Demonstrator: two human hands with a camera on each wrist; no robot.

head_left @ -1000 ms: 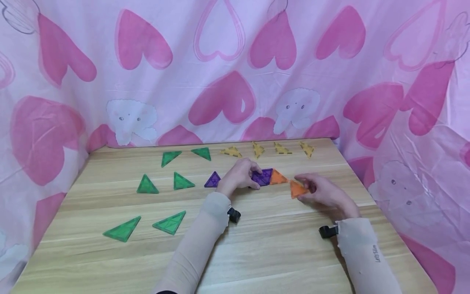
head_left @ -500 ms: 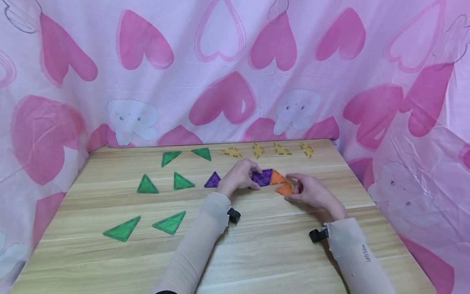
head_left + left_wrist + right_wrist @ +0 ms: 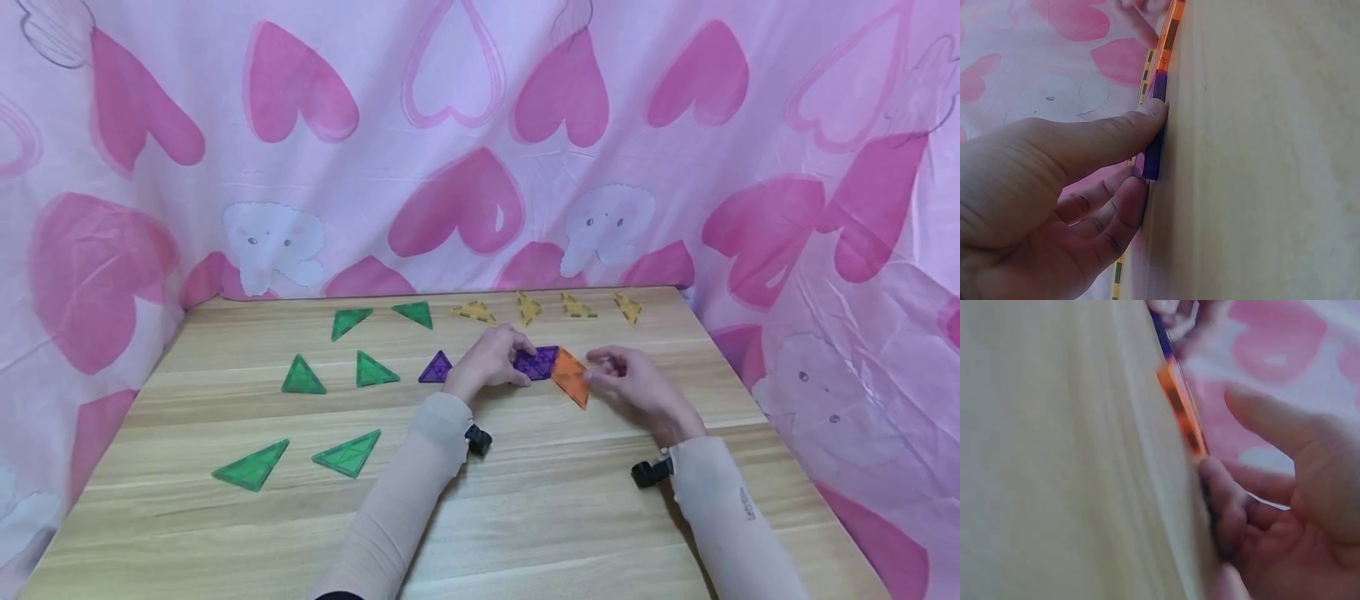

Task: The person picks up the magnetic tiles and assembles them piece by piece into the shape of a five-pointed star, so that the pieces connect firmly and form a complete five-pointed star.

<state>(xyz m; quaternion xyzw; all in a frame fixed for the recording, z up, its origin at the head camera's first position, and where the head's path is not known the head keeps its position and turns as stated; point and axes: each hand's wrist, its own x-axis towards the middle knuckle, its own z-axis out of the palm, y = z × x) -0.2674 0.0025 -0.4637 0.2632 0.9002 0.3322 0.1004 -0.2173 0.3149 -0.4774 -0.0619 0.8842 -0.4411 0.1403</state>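
Observation:
Two purple triangular magnetic tiles (image 3: 537, 363) lie joined near the middle of the table, partly under my left hand (image 3: 487, 360). The thumb presses their near edge, with fingers at the left end and far side, as the left wrist view shows. Two orange triangular magnetic tiles (image 3: 571, 381) adjoin the purple ones on the right, forming a slanted strip. My right hand (image 3: 637, 385) is beside the orange strip. In the right wrist view its thumb (image 3: 1266, 422) stands away from the tile, and the fingertips are right at the orange edge (image 3: 1182, 412).
Another purple triangle (image 3: 435, 368) lies left of my left hand. Several green triangles (image 3: 347, 452) are spread over the left of the wooden table (image 3: 540, 517). Yellow triangles (image 3: 577, 306) line the back edge, before a pink heart-patterned curtain (image 3: 450, 200).
My right hand has brought the second orange tile left and turned it against the first; its thumb has come away. My left hand has stayed on the purple tiles.

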